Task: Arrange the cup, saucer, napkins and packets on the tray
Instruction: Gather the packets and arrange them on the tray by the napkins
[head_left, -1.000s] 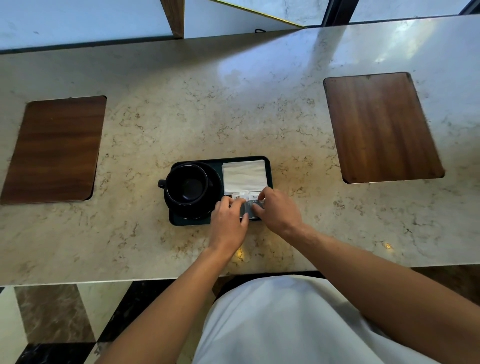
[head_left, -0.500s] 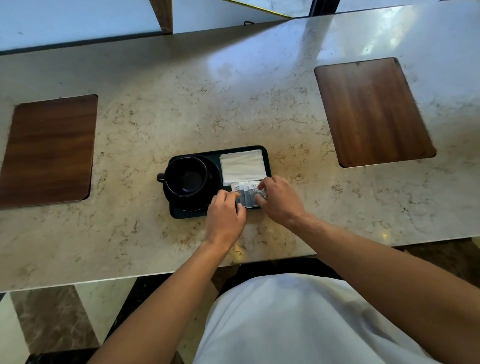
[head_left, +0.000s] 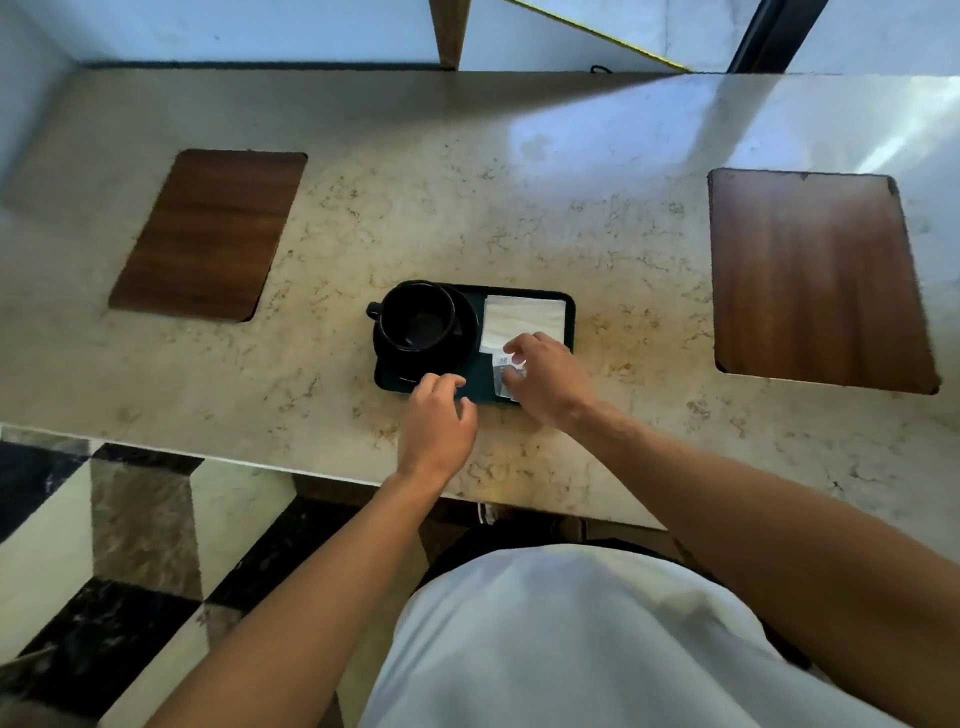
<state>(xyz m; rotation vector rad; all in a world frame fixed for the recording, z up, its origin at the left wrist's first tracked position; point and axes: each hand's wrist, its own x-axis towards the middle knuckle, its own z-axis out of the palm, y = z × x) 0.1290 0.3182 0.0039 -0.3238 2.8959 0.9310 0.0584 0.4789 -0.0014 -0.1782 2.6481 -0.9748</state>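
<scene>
A dark rectangular tray (head_left: 571, 317) lies on the marble counter. On its left half a black cup (head_left: 418, 317) stands on a black saucer (head_left: 465, 343), handle pointing left. White napkins (head_left: 522, 319) fill the tray's far right part. Small packets (head_left: 503, 371) lie just in front of the napkins. My right hand (head_left: 545, 376) rests over the packets, its fingertips pinching them; most of the packets are hidden under it. My left hand (head_left: 436, 421) hovers at the tray's near edge, fingers loosely curled, holding nothing.
Two dark wooden panels are set into the counter, one at the left (head_left: 210, 234) and one at the right (head_left: 815, 275). The counter's near edge (head_left: 260, 465) runs just in front of the tray. Checkered floor tiles (head_left: 114, 571) show below.
My left hand has drawn back off the packets to the tray's near edge. My right hand stays on the packets. The camera has shifted, so the counter sits differently in view.
</scene>
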